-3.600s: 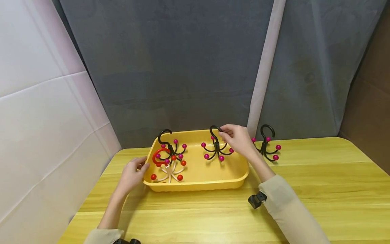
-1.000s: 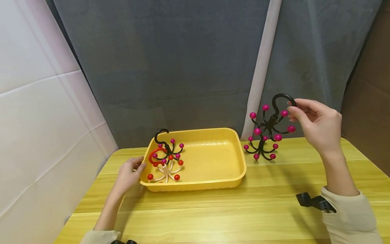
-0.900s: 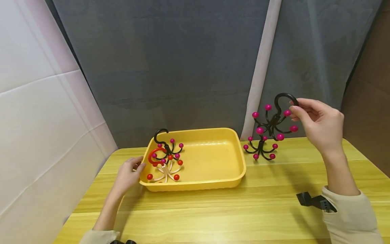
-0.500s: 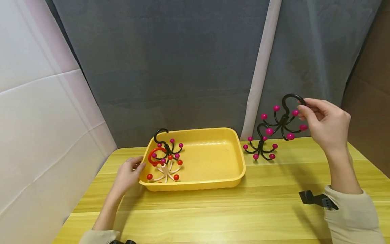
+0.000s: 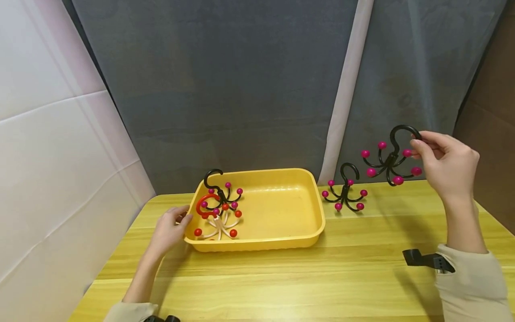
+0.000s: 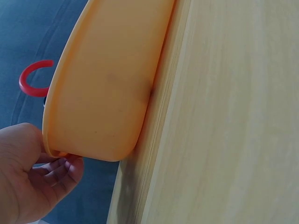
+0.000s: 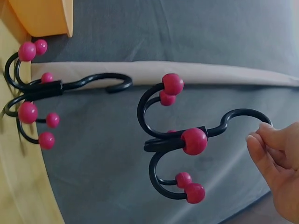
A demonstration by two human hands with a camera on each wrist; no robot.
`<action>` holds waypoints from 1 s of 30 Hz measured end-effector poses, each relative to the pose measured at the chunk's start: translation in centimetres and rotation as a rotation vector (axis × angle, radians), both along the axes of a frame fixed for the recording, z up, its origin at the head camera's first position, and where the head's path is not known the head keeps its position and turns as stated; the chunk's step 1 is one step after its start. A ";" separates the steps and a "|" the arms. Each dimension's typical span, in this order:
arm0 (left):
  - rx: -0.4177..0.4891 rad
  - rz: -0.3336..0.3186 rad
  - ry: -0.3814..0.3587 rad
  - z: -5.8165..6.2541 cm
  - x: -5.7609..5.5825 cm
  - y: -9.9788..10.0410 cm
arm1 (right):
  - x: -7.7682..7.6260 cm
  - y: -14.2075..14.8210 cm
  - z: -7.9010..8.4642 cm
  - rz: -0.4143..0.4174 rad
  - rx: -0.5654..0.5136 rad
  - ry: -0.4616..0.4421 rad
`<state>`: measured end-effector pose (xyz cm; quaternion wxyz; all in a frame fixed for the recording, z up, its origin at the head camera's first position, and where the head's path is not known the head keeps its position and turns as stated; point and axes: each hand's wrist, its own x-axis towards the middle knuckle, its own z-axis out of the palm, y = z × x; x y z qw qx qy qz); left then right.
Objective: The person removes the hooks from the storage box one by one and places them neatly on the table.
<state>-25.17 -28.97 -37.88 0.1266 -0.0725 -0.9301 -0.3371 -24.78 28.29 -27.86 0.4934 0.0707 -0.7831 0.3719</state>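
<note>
My right hand (image 5: 452,165) pinches the tip of the curved hook of a black octopus-style hook hanger (image 5: 390,162) with pink balls on its arms. This hanger is in the air above the table's right side. A matching black hanger (image 5: 345,193) stands upright on the table, below and left of the held one. My left hand (image 5: 168,230) grips the left rim of a yellow plastic tray (image 5: 277,214), thumb and fingers at the corner. In the tray's left part sit another black hanger (image 5: 220,193) and a cream hanger (image 5: 220,225) with a red hook and red balls.
The wooden table (image 5: 257,286) has its back edge against a grey curtain (image 5: 241,89), with a pale strip (image 5: 346,98) running down it. A white panel (image 5: 60,156) stands at the left and a brown one (image 5: 488,125) at the right.
My right hand has lifted the black hanger out of the tray and carried it right, past the standing one, drifting further right over the last second. The left hand stays at the tray rim.
</note>
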 end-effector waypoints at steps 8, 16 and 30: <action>0.004 -0.002 -0.002 0.0 0.0 -0.1 | -0.6 1.4 -1.1 -0.063 -0.028 -0.153; 0.001 -0.003 0.009 0.0 0.0 -0.1 | -1.1 2.5 -2.2 -0.098 -0.029 -0.274; 0.001 -0.007 0.011 -0.1 -0.1 -0.1 | -1.8 5.1 -4.7 -0.079 0.036 -0.413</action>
